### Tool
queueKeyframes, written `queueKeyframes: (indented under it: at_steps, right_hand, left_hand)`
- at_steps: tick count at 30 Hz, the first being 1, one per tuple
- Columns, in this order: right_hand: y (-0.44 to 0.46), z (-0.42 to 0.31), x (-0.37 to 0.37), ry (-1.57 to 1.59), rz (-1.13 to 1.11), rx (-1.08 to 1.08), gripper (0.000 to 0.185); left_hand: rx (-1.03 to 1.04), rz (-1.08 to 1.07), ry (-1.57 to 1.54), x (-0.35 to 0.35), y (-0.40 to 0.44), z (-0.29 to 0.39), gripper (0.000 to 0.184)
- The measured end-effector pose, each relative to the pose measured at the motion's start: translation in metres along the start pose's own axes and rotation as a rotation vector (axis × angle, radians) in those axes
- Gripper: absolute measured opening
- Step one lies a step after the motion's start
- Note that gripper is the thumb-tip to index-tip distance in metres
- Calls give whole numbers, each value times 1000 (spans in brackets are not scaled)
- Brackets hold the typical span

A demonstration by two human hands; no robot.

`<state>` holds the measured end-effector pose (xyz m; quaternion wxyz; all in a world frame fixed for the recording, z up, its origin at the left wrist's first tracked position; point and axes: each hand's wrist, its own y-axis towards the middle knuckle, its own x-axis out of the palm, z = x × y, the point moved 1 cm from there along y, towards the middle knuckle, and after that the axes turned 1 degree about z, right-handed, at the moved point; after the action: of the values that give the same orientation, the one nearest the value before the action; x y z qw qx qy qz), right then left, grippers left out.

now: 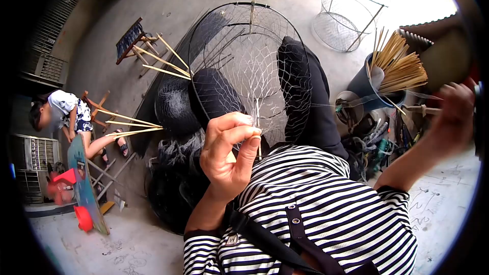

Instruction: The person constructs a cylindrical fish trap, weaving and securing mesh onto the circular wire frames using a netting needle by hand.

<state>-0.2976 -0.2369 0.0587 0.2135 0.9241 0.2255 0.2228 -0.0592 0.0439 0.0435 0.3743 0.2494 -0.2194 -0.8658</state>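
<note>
1. Grey floor [168,0] spreads beneath a person in a striped shirt [318,188], near a bucket [362,90] of thin sticks [403,70].
2. Over the legs sits the net [253,84], pale and loosely diamond-meshed, strung on a dark round hoop [229,4].
3. Left hand [227,155] pinches its gathered strands, thumb against fingers.
4. Right hand [455,114], out wide, blurs; I cannot tell whether its fingers grasp anything.

Downward head view, near left hand [227,157]

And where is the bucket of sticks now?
In the head view, the bucket stands on the right, between the person's right leg and blurred right hand.
</note>
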Motion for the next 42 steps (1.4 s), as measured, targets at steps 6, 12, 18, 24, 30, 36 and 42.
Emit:
queueKeyframes:
  at_steps: [6,12,18,24,30,36,42]
  right_hand:
    - [-44,19,115,-773,-668,-328,45]
    - [-63,35,135,-884,-744,-349,43]
    - [-62,45,170,-242,-897,37,49]
    - [-80,75,160,366,-649,798,18]
    - [-56,68,116,616,-300,759,21]
    - [-54,72,105,-451,-509,72,25]
    - [-59,71,133,-614,-848,-305,38]
  left_hand:
    - [66,83,132,-1,0,5,15]
    - [103,73,135,2,-4,3,16]
    - [143,-137,349,9,-10,1,19]
    - [301,-145,612,5,1,1,15]
    - [65,-136,251,0,-1,-11,6]
    - [-243,-14,-379,-4,-3,-17,5]
    - [-298,37,-473,-4,-4,-16,6]
